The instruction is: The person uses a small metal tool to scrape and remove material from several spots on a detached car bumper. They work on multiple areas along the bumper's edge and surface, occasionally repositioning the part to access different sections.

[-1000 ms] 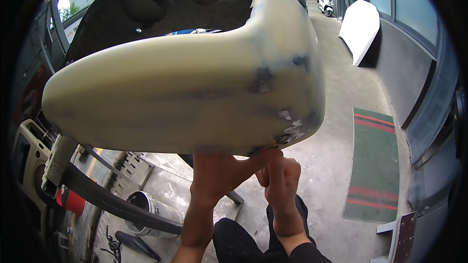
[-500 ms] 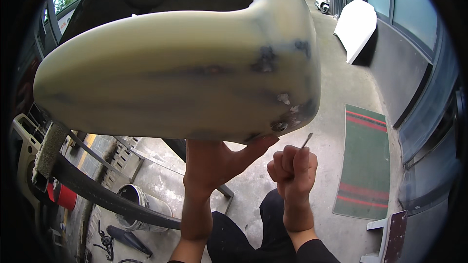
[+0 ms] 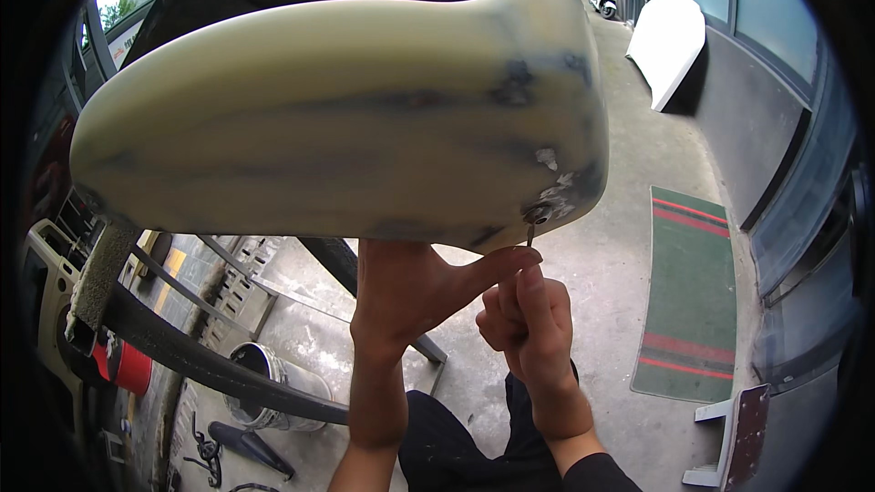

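Note:
A large curved vehicle body panel (image 3: 328, 141), cream with dark sanded patches, fills the upper view. Near its lower right corner is a small round hole (image 3: 541, 216) with chipped paint (image 3: 546, 159) around it. My left hand (image 3: 401, 296) grips the lower edge from beneath; its fingers are hidden behind the panel and its thumb stretches right, below the hole. My right hand (image 3: 533, 323) is closed on a thin metal pick (image 3: 530, 235), thumb uppermost. The pick points up, its tip at the hole's rim, close to my left thumb. Whether the tip is inside cannot be made out.
A dark stand arm (image 3: 219, 369) with a padded end (image 3: 102, 287) runs beneath the panel. On the floor are a dirty bucket (image 3: 283, 387), a red container (image 3: 128, 366) and a green mat (image 3: 688, 296). A small stool (image 3: 740, 437) and a white panel (image 3: 668, 46) stand along the right wall.
My right hand has moved left and slightly up, bringing the pick from beside the panel to the hole. The panel sits slightly higher and farther right in view; my left hand keeps its grip.

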A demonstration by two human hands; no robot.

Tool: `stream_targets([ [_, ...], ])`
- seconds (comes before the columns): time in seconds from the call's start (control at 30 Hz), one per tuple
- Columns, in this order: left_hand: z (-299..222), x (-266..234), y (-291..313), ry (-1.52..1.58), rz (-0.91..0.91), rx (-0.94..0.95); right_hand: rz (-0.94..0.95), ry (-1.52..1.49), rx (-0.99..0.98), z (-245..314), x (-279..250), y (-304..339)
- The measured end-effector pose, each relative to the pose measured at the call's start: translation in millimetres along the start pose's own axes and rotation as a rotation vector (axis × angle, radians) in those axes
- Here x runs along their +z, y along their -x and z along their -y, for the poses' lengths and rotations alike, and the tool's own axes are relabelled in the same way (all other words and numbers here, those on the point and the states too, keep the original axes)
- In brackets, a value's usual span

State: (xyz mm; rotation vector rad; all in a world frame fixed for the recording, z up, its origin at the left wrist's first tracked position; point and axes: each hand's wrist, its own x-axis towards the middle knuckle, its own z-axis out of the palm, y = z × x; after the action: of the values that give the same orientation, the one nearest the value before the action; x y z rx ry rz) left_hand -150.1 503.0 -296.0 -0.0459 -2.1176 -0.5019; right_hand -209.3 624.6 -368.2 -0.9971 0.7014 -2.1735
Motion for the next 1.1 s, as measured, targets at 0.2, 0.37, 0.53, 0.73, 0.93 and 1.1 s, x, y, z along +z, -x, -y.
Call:
stream_targets([
  [0.2,-4.3,4.2,-1.3,0.028,-0.038,-0.049,-0.014,-0.008,0.077,6.4,-0.6,0.4],
  [0.37,3.2,1.6,2.4,0.010,0.001,-0.063,-0.070,0.040,0.166,17.1,6.3,2.4],
  [0.53,-4.5,7.2,0.9,0.106,-0.028,-0.153,-0.171,0.306,-0.048,3.9,-2.0,-1.1],
  [0.73,-1.8,3.1,3.9,0.023,-0.018,-0.112,-0.396,0.998,-0.561,-11.9,-0.8,-14.8],
  [0.93,-5.0,7.2,1.9,0.032,-0.039,-0.095,-0.132,0.398,-0.229,-10.6,-13.7,-8.9],
  [1.1,-6.4,5.7,0.9,0.016,-0.050,-0.105,-0.047,0.101,-0.046,-1.2,-7.2,-7.1],
])
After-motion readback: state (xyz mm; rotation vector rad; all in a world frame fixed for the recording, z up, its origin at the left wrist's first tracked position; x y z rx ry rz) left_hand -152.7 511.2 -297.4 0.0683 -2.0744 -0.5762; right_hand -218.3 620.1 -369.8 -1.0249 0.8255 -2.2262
